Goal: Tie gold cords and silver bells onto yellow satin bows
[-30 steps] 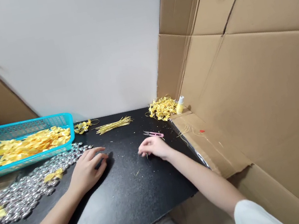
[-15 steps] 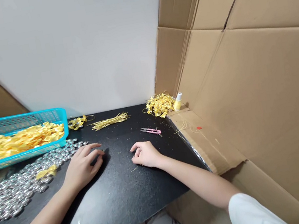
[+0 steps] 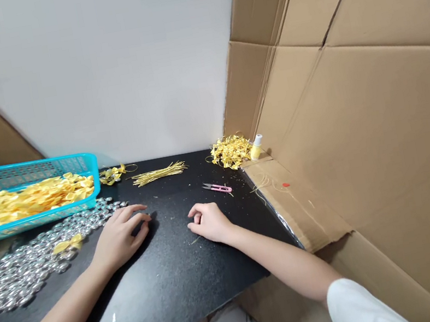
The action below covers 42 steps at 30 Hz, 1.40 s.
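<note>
My left hand [image 3: 122, 234] rests on the black table [image 3: 169, 280], its fingers apart and curved, holding nothing. It lies just right of a spread of silver beads [image 3: 30, 271] with yellow bows [image 3: 68, 244] on it. To the right, my right hand [image 3: 210, 222] rests on the table with curled fingers; thumb and forefinger are near each other, and nothing shows between them. Pink-handled snips [image 3: 218, 187] lie beyond it. Farther back is a bundle of gold ties [image 3: 159, 173].
A blue basket [image 3: 94, 174] of yellow bows stands at the left. Tied yellow bows [image 3: 230, 151] are heaped at the back right, beside a small bottle [image 3: 256, 147]. Cardboard [image 3: 396, 151] walls the right side, and a white wall [image 3: 120, 72] stands behind.
The view has shifted very slightly. Both hands stay nearly in place, with the right fingers drawn slightly more together.
</note>
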{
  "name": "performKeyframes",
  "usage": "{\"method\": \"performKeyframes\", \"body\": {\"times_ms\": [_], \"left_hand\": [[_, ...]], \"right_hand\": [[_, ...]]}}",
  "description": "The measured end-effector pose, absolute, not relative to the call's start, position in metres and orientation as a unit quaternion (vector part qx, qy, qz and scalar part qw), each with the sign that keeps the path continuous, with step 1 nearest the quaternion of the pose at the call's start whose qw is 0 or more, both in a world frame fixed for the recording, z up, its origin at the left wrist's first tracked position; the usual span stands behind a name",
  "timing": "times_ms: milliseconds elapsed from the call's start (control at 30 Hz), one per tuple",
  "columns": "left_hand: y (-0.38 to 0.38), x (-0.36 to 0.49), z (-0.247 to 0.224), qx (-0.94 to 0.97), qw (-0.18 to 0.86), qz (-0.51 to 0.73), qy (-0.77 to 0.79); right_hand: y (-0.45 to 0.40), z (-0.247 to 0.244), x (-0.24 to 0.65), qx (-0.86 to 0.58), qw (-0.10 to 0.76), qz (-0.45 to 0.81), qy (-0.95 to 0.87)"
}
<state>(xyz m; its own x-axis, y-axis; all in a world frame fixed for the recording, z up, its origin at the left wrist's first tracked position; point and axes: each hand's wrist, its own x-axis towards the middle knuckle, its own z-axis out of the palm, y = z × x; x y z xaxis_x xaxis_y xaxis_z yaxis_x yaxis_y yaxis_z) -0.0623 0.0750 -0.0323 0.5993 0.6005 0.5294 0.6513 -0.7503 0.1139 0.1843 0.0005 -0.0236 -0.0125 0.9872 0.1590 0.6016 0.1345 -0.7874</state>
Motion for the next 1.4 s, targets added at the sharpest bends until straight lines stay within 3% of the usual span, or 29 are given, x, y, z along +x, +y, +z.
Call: {"method": "performKeyframes", "body": {"times_ms": [233,400,567,900,1100,1200,1267,1400], "left_hand": [[0.077,-0.065,-0.037,-0.892,0.034,-0.294,-0.343],[0.079,-0.065,-0.037,-0.892,0.017,-0.299,-0.34],[0.078,-0.064,-0.037,-0.89,0.018,-0.302,-0.34],[0.076,-0.062,-0.037,-0.891,0.032,-0.296,-0.343],[0.054,-0.049,-0.02,-0.896,0.001,-0.275,-0.349],[0.04,-0.032,-0.013,-0.896,-0.041,-0.273,-0.346],[0.034,-0.02,-0.012,-0.892,-0.069,-0.28,-0.348],[0.032,-0.012,-0.019,-0.868,-0.117,-0.308,-0.371]], "right_hand": [[-0.017,0.027,0.333,-0.73,0.411,0.046,-0.544],[-0.045,0.023,0.448,-0.806,0.308,0.011,-0.506],[-0.05,0.001,0.474,-0.798,0.225,0.052,-0.557],[-0.033,0.01,0.474,-0.791,0.163,0.149,-0.571],[-0.036,0.035,0.459,-0.787,0.233,0.073,-0.567],[-0.034,0.046,0.405,-0.75,0.306,0.048,-0.585],[-0.029,0.046,0.349,-0.668,0.366,0.137,-0.633],[-0.016,0.026,0.247,-0.577,0.301,0.265,-0.712]]}}
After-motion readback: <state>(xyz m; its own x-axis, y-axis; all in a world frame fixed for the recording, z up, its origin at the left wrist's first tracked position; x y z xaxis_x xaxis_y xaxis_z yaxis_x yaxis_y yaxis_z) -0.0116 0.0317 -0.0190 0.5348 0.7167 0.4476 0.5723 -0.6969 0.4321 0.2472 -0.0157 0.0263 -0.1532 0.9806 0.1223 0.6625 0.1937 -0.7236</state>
